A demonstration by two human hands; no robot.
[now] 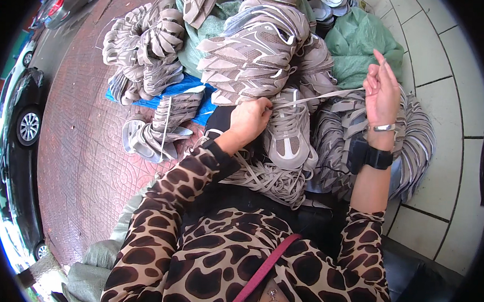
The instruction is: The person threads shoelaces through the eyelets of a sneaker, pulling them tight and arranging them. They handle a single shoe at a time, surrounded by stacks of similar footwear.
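A beige and grey sneaker upper [289,137] with crossed laces lies in front of me, toe toward my body. My left hand [251,120] is closed at its far left edge, fingertips pinched on the upper; exactly what lies between them is partly hidden. From the top of the upper a pale shoelace [331,95] runs taut to the right. Its other end is in my right hand [382,95], raised with the index finger pointing up and the other fingers bent around the lace. Below the upper, a tangled bundle of loose laces [273,183] rests by my lap.
Stacked shoe uppers [251,59] rise just beyond my hands, with more bundles at the left [144,44] and right [415,142]. A green sack [363,43] stands behind. Blue sheeting [203,109] lies on red paving [85,160]. Parked cars [24,125] line the left side.
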